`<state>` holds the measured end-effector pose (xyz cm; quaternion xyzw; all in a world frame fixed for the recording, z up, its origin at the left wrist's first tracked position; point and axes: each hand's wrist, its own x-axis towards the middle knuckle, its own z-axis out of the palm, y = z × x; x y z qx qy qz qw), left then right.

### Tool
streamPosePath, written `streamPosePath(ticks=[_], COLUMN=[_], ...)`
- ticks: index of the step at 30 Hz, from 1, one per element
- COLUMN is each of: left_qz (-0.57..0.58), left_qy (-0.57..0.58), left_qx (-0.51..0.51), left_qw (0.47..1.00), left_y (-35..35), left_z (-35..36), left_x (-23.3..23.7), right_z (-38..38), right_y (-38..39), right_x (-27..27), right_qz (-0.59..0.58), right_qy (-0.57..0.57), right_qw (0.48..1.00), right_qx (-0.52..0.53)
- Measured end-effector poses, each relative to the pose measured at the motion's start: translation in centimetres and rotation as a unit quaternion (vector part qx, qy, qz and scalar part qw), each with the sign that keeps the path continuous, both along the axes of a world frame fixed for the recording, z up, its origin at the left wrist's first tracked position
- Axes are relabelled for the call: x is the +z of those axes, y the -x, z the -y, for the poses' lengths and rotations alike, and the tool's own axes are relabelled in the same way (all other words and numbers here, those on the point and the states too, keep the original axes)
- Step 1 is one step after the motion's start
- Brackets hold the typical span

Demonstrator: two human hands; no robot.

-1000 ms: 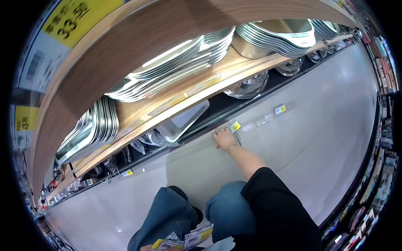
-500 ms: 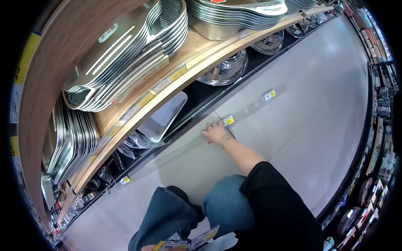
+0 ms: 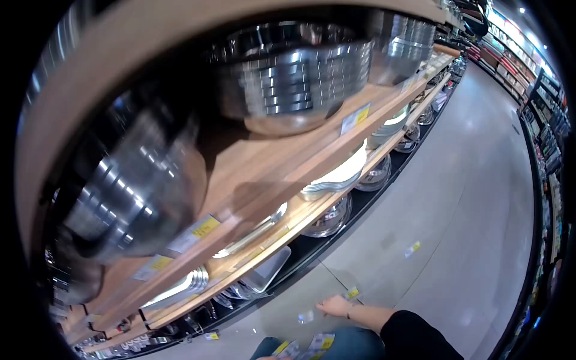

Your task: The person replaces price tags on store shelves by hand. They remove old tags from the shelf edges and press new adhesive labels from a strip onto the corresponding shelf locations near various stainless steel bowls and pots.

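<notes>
My right hand (image 3: 334, 306) lies flat on the grey floor (image 3: 456, 210), fingers apart, holding nothing. Its fingertips point at a small clear plastic piece (image 3: 305, 316). A yellow price tag (image 3: 353, 293) lies just right of the hand, and a second yellow tag (image 3: 412, 246) is farther along the floor. At the bottom edge, only a sliver of my left hand (image 3: 271, 357) shows. It grips a bunch of yellow-and-white price labels (image 3: 321, 343) above my jeans-clad knee (image 3: 354, 345).
Wooden shelves (image 3: 282, 174) on the left carry stacked steel bowls (image 3: 288, 78), steel trays (image 3: 180, 288) and glass bowls (image 3: 329, 221), with price labels on their front edges. A flat tray (image 3: 267, 273) leans on the lowest shelf. More stocked shelves (image 3: 549, 120) line the aisle's right side.
The view has swung upward, so upper shelves with steel bowls now fill the picture and my hands sit at the bottom. My right hand has stayed on the floor by the yellow tag.
</notes>
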<state>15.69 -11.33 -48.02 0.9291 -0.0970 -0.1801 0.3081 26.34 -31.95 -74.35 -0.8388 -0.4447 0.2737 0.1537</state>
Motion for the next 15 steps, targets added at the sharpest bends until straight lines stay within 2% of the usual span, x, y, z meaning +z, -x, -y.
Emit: streamPosePath(ticks=[1, 2, 3, 4, 5, 7, 9, 10, 12, 13, 15], left_qz=[-0.017, -0.027, -0.03, -0.035, -0.029, -0.078, -0.116, -0.076, -0.082, -0.06, -0.093], left_qy=[-0.001, -0.01, -0.017, -0.015, -0.061, -0.054, -0.047, -0.02, 0.003, 0.011, 0.022], left_qx=[0.028, 0.051, 0.05, 0.05, -0.003, -0.017, -0.009, 0.007, 0.021, 0.04, 0.0], left_qw=[0.999, 0.998, 0.998, 0.998, 0.998, 0.995, 0.992, 0.997, 0.996, 0.997, 0.995], left_y=[0.7, 0.6, 0.5, 0.7, 2.4, 4.2, 8.8, 9.4, 13.1, 13.2, 13.2], left_z=[0.8, 1.9, 2.9, 3.6, 4.9, 6.3, 9.4, 9.7, 12.6, 12.2, 12.5], left_x=[-4.2, -6.4, -5.1, -5.8, -9.9, -8.7, -5.1, -3.9, 3.4, 4.8, 13.3], right_z=[0.2, 0.0, 0.3, 1.2, 1.9, 2.5, 3.7, 4.1, 8.4, 9.1, 12.4], right_y=[1.6, 2.7, 4.5, 6.7, 8.7, 9.6, 10.7, 10.5, 13.3, 13.3, 13.3], right_x=[-0.3, 1.7, 2.8, 1.3, 1.1, 4.7, 13.9, 14.7, 20.1, 20.9, 28.4], right_qz=[-0.002, -0.014, -0.031, -0.032, -0.036, -0.047, -0.126, -0.13, -0.099, -0.098, -0.056], right_qy=[-0.001, 0.014, 0.032, 0.036, 0.0, -0.026, 0.112, 0.115, 0.059, 0.06, 0.067], right_qw=[1.0, 0.999, 0.995, 0.995, 0.995, 0.994, 0.985, 0.984, 0.992, 0.992, 0.995], right_qx=[0.001, -0.046, -0.088, -0.088, -0.096, -0.099, -0.031, -0.031, -0.052, -0.052, -0.049])
